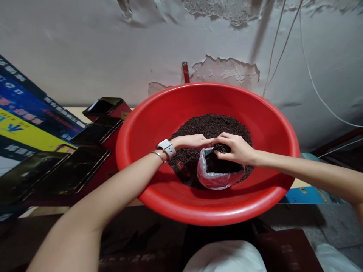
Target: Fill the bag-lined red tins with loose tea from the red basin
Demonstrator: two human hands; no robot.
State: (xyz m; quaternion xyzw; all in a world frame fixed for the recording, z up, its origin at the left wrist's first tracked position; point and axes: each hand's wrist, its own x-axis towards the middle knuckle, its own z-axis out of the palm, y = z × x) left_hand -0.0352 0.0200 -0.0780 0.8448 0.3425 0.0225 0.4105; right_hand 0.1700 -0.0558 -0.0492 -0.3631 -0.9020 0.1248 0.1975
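Note:
A heap of dark, dry loose tea leaves [210,121] lies in the bottom of a large red plastic basin [215,215]. On the heap stands a clear plastic bag [217,181], its mouth open and dark inside. My right hand [236,149] curls over the bag's far edge, with a clump of tea leaves between thumb and fingers. Coming from the left, my left hand [194,141] lies over the heap with fingers stretched out, its tips close to the right hand and the bag's rim. Its thumb and palm are hidden. A pale watch [167,148] is on the left wrist.
Left of the basin stand several dark, red-sided boxes [73,170], close to its rim. A printed blue and yellow board [31,117] leans behind them. Peeling wall [99,49] rises behind the basin, with white cords [283,45] hanging at the right. Below sits a dark red box [289,249].

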